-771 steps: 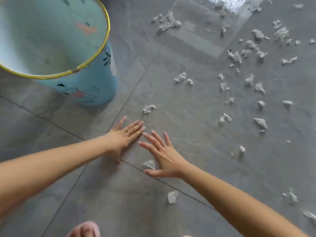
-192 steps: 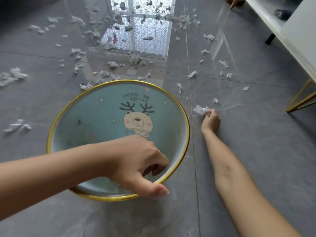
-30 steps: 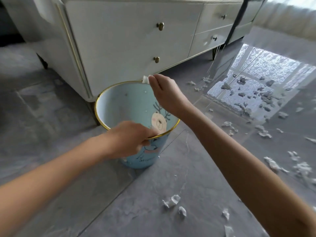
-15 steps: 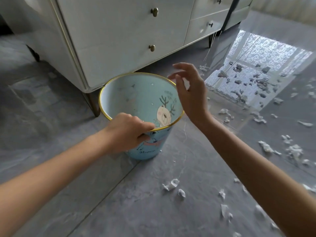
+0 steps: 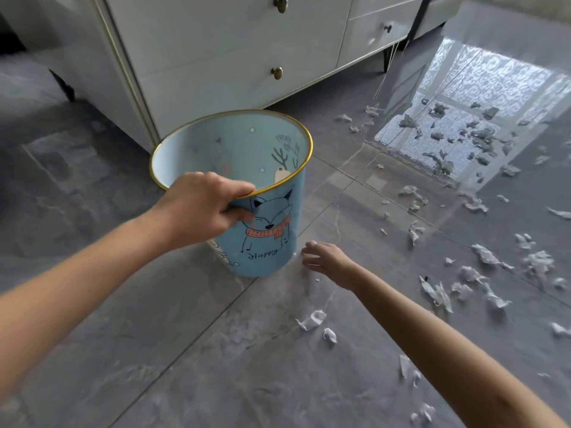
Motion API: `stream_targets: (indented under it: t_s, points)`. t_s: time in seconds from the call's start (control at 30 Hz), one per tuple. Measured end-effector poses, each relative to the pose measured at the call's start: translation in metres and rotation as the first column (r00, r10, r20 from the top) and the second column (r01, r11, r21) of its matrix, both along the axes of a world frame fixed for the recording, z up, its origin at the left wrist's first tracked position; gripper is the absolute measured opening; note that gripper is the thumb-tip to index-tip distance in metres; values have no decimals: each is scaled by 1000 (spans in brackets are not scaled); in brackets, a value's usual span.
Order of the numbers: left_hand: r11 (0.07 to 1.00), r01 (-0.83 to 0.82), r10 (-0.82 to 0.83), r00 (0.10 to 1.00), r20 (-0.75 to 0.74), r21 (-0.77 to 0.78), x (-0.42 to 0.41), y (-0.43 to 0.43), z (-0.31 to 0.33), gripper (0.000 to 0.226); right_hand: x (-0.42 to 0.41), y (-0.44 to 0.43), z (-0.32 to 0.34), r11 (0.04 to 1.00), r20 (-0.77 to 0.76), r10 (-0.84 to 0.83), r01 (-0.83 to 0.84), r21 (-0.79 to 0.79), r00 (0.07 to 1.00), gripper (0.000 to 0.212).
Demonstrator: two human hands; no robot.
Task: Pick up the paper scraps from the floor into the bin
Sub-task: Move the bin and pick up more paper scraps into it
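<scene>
A light blue bin (image 5: 268, 242) with a gold rim and a cartoon fox stands on the grey tiled floor. My left hand (image 5: 204, 208) grips its near rim, fingers curled over the edge. Low beside the bin's right base, my right hand (image 5: 327, 257) hovers with fingers spread and holds nothing. White paper scraps (image 5: 312, 319) lie just in front of that hand, with a smaller one (image 5: 330, 335) beside them. Several more scraps (image 5: 485, 257) are scattered across the floor to the right.
A white cabinet (image 5: 222, 47) with brass knobs stands right behind the bin on dark legs. A bright window reflection (image 5: 482, 97) covers the floor at the upper right, strewn with scraps. More scraps (image 5: 408, 370) lie near my right forearm.
My right hand has dropped from above the bin's rim to floor level beside the bin's base. The paper it pinched one second ago is gone from it. My left hand still holds the rim.
</scene>
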State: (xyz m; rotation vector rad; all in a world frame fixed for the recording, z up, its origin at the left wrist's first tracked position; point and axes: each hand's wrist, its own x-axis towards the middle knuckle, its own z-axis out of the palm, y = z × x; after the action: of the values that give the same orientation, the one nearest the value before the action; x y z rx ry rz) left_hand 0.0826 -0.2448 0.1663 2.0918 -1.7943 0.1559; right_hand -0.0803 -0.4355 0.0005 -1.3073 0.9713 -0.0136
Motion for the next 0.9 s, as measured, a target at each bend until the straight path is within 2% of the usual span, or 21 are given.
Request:
stream_targets:
  t_s: [0.07,0.1,0.23,0.37,0.47,0.53,0.7,0.8,0.87,0.9]
  points:
    - [1000,-19,18,998,-54,-9,0,4,2,27,10,1,-2,963,39,-135,122,242,990,30]
    - [999,-26,24,997,-72,-22,0,6,2,25,14,0,-3,947,41,-130,112,301,991,32]
    - [998,-44,42,998,-53,-37,1,12,3,26,17,1,-2,904,52,-75,46,424,996,30]
    - [997,-49,49,999,7,-55,3,17,2,27,14,1,0,855,99,-140,70,515,985,16]
    - [996,-64,61,997,-44,-57,2,19,5,28,8,-1,0,864,130,-180,94,494,975,23]
    - [997,-57,55,997,-48,-57,3,19,7,30,4,-3,1,876,152,-201,108,469,968,18]
    - [999,1,2,995,98,-34,-4,16,3,29,-23,-13,12,878,202,-298,185,441,933,11]
    - [1000,11,-9,994,113,-19,-8,15,3,27,-40,-20,17,888,211,-311,204,412,927,13]
    - [1000,18,-17,995,96,-10,-10,15,4,29,-50,-23,18,921,179,-269,199,335,946,12]
    - [1000,23,-21,995,96,-11,-11,15,4,29,-54,-23,17,953,133,-220,184,241,966,12]
